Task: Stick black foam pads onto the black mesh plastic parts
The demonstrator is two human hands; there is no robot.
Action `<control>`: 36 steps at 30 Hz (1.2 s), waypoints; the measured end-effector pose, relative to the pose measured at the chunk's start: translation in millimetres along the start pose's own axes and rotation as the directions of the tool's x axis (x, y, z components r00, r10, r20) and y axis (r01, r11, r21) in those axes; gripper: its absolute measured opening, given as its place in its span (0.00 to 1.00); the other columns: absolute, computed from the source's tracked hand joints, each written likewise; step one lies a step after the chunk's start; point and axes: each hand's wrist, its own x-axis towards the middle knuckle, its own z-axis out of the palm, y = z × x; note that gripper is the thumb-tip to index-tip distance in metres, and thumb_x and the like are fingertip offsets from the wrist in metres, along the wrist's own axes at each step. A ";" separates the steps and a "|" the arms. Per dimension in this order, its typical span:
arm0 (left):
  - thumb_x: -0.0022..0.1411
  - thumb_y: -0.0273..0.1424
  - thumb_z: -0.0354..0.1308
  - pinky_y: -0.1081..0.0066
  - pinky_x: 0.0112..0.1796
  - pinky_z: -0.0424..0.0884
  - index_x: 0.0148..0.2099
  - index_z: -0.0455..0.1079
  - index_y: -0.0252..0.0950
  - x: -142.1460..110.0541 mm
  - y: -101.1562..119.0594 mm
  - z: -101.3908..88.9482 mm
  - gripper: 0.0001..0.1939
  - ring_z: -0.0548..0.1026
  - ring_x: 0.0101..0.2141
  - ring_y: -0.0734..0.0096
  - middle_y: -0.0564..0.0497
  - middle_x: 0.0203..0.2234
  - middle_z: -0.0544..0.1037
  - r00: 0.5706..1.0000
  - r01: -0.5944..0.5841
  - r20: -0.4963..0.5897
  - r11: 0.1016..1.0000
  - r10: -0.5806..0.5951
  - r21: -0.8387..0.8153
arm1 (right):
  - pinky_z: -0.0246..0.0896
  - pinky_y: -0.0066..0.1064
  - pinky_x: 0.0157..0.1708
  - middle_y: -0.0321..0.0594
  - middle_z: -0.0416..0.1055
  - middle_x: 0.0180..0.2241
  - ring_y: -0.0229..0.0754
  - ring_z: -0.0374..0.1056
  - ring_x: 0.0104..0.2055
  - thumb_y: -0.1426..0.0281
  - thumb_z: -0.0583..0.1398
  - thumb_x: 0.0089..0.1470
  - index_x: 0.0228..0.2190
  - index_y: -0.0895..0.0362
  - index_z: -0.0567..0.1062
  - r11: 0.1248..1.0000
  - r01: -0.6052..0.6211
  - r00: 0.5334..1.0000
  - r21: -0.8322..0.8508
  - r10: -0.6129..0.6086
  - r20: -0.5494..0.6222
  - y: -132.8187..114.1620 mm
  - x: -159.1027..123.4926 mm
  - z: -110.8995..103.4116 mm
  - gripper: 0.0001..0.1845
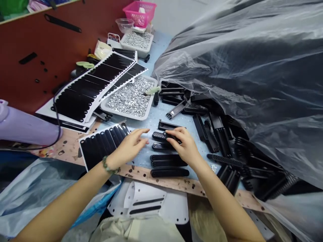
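My left hand (130, 147) hovers over the right edge of a sheet of black strip stickers (99, 148), thumb and fingers apart, with nothing visible in it. My right hand (185, 145) has its thumb and fingertips at the near and far edges of a black piece with a textured face (158, 135), lying on the table; the hand covers its right part. Just nearer lies a glossy black piece (158, 146). Several more long black pieces (169, 172) lie in a row toward the table edge. Beyond the right hand is an open black frame (166, 125).
A white tray of small metal parts (130, 101) holds a green-handled tool (152, 90). Stacked sticker sheets (88, 87) lean over its left side. Loose black parts (205, 131) pile up at right beside a large plastic-covered heap (242, 57). A purple bottle (27, 126) lies at left.
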 end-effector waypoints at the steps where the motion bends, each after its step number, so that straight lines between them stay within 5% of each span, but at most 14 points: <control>1: 0.62 0.37 0.53 0.69 0.41 0.74 0.59 0.63 0.37 15.7 -4.1 5.2 0.24 0.75 0.42 0.68 0.42 0.54 0.66 1.000 -0.006 0.021 0.999 0.007 -0.038 | 0.65 0.35 0.44 0.42 0.68 0.38 0.41 0.67 0.41 0.70 0.59 0.57 0.43 0.54 0.75 1.000 0.007 1.000 -0.008 -0.007 0.028 3.4 7.4 7.8 0.12; 7: 0.57 0.30 0.57 0.70 0.38 0.74 0.52 0.70 0.32 50.6 -20.0 19.8 0.20 0.76 0.39 0.70 0.42 0.52 0.70 0.979 0.152 0.180 0.922 -0.092 -0.356 | 0.64 0.33 0.44 0.40 0.70 0.39 0.41 0.69 0.42 0.72 0.60 0.55 0.41 0.54 0.74 0.990 -0.081 0.977 -0.116 0.101 0.185 11.6 24.3 28.7 0.10; 14: 0.58 0.29 0.57 0.70 0.40 0.73 0.51 0.71 0.31 52.1 -14.8 14.3 0.18 0.76 0.38 0.72 0.44 0.44 0.77 0.959 0.236 0.245 0.878 -0.141 -0.417 | 0.63 0.30 0.42 0.38 0.69 0.40 0.40 0.69 0.42 0.73 0.60 0.55 0.41 0.53 0.74 0.966 -0.100 0.944 -0.237 0.167 0.283 5.2 32.2 27.0 0.11; 23: 0.53 0.35 0.62 0.72 0.32 0.72 0.41 0.73 0.30 54.7 -17.8 26.8 0.16 0.74 0.28 0.74 0.47 0.33 0.77 0.983 0.180 0.088 0.929 -0.160 -0.324 | 0.62 0.33 0.34 0.43 0.69 0.42 0.47 0.69 0.41 0.62 0.63 0.52 0.42 0.55 0.70 0.842 -0.075 0.936 -0.535 0.244 0.253 1.8 30.4 7.8 0.17; 28: 0.53 0.36 0.61 0.71 0.33 0.72 0.39 0.72 0.31 51.3 -14.2 25.9 0.14 0.75 0.30 0.72 0.47 0.36 0.75 0.991 0.130 0.076 0.956 -0.114 -0.265 | 0.62 0.31 0.37 0.39 0.69 0.37 0.41 0.67 0.38 0.66 0.58 0.57 0.40 0.55 0.69 0.936 -0.180 0.932 -0.303 0.261 0.253 24.4 16.2 -17.5 0.09; 36: 0.55 0.38 0.59 0.69 0.36 0.72 0.42 0.75 0.33 52.1 -12.8 24.6 0.16 0.73 0.34 0.70 0.46 0.41 0.71 0.990 0.075 0.129 0.980 -0.052 -0.184 | 0.61 0.30 0.36 0.38 0.70 0.31 0.39 0.66 0.34 0.72 0.55 0.56 0.30 0.55 0.71 0.962 -0.214 0.956 -0.168 0.242 0.167 31.6 9.6 -15.7 0.05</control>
